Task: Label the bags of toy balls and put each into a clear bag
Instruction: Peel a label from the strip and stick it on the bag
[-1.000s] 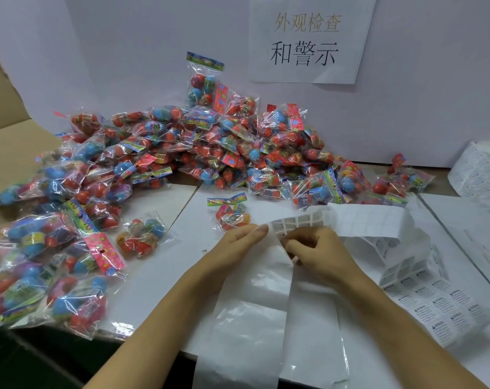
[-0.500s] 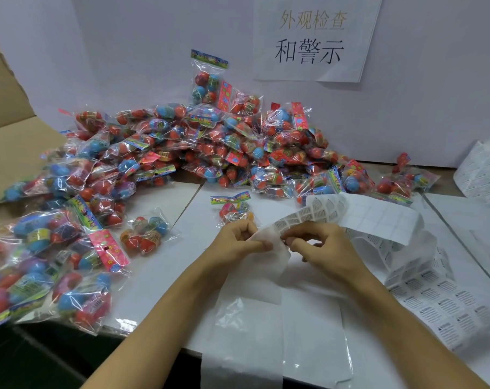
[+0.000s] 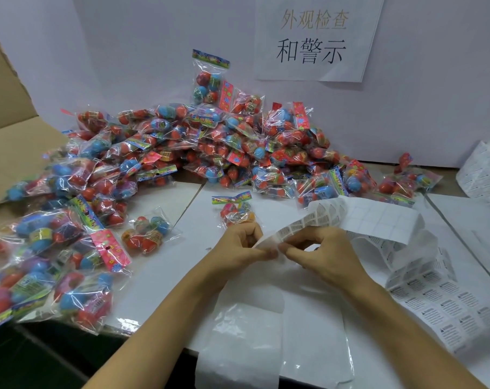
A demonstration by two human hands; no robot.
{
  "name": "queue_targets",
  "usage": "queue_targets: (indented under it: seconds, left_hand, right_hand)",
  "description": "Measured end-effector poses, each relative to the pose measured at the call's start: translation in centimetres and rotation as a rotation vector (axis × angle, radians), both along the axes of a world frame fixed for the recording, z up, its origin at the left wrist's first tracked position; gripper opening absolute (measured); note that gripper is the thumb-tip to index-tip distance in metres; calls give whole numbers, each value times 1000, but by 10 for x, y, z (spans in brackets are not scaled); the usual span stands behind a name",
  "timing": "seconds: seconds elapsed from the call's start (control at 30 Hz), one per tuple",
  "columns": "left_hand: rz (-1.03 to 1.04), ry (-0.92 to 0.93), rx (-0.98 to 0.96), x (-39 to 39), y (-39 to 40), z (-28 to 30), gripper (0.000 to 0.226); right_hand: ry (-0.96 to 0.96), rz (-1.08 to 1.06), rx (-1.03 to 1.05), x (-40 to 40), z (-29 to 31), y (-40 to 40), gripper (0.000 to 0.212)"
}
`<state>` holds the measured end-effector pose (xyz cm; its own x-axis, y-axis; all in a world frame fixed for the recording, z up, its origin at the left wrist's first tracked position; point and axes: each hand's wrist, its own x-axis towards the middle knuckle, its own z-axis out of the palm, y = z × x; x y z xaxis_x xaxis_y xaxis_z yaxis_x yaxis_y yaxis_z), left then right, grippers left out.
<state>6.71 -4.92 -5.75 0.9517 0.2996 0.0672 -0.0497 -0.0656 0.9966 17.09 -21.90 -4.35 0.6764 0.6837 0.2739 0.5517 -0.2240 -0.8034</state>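
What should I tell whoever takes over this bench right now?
Left hand and right hand both pinch the label strip at its near end, apparently peeling a label. One bag of toy balls lies just beyond the hands; the unlabelled pile sits behind and left. Clear bags lie at the table's near edge. No bag visibly labelled or packed yet; everything remains.

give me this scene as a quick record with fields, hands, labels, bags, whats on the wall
left hand: left hand pinches the label strip
right hand: right hand pinches the same strip beside it
label strip: label strip arches up from the hands and trails off to the right
nearest bag: bag of toy balls just beyond the left hand
pile: pile of bagged balls against the wall and spreading left
wall: paper sign with printed characters
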Motion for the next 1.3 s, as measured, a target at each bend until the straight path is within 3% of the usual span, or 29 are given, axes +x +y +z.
queue_targets:
  seconds: [0.07,0.13,0.23,0.37,0.4,0.47,0.57,0.63,0.7,0.73,0.83,0.9,0.97,1.07,1.13,1.2,1.3]
  left_hand:
    - [0,-4,8,1,0,-2,24]
    - [-4,-3,20,2,0,-2,24]
    - [-30,-10,32,2,1,-4,22]
    - [14,10,24,3,0,-5,22]
    - [37,23,12,3,0,-4,28]
    - [86,53,-17,3,-1,-2,45]
    - [100,57,73,-1,-1,-3,84]
    - [111,1,263,-2,-4,-3,74]
    - [185,-85,370,-1,-8,-1,45]
    - [205,-133,324,0,-9,-1,37]
    - [145,-148,51,0,-11,4,38]
    - [100,-118,-10,1,-13,6,40]
    - [87,-125,-28,2,-13,6,34]
    - [124,-144,-90,2,-10,4,22]
    - [128,-157,-124,1,-8,4,21]
    - [102,-172,-130,1,-8,4,21]
    - [91,-145,-56,3,-8,1,21]
  right_hand:
    - [-34,-4,-16,-1,1,0,13]
    - [-48,-21,-29,-2,1,2,3]
    - [-57,-38,-33,-5,3,2,14]
    - [-85,-45,3,-4,5,1,2]
    - [-95,-76,30,-1,5,1,12]
    - [-18,-186,150,7,6,0,23]
    - [241,-443,566,23,10,-6,28]
    - [234,-530,710,27,11,-11,24]
    - [78,-516,691,20,9,-9,20]
    - [-47,-473,644,13,8,-6,18]
    - [-362,-298,484,-8,1,5,14]
    - [-445,-208,419,-16,-3,13,11]
    - [-439,-131,370,-19,-7,16,6]
    - [-336,-91,321,-20,-10,18,32]
    - [-139,-82,314,-19,-9,17,43]
    - [-19,-95,293,-17,-8,16,32]
    - [-55,-105,282,-15,-7,15,6]
